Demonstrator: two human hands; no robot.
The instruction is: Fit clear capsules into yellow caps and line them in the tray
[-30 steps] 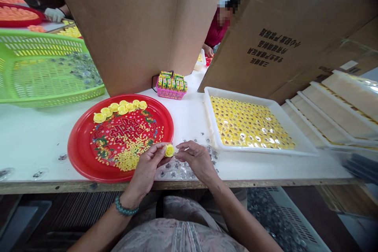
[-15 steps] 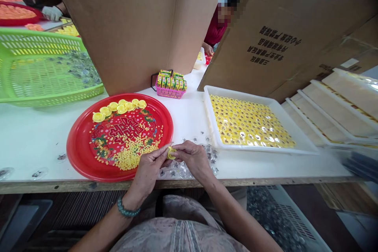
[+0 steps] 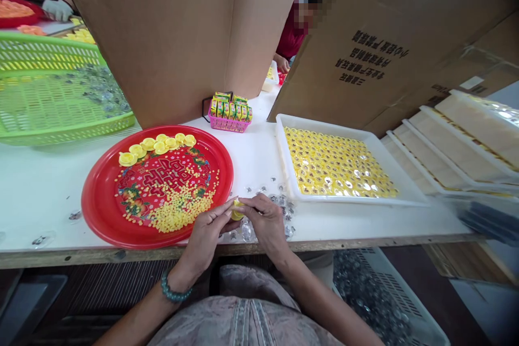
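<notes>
Pinching | bare hands (image 3: 206,232) (image 3: 266,224) — rounded yellow piece (image 3: 237,212) | tray (image 3: 99,197) — glossy red, smooth-rimmed

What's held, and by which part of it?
A small yellow piece: left hand at its left side, right hand at its right; exact contact points are hidden.

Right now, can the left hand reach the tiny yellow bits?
Probably yes: the left hand is right beside the tiny yellow bits on the red tray, nothing between, though it's holding a yellow piece.
</notes>
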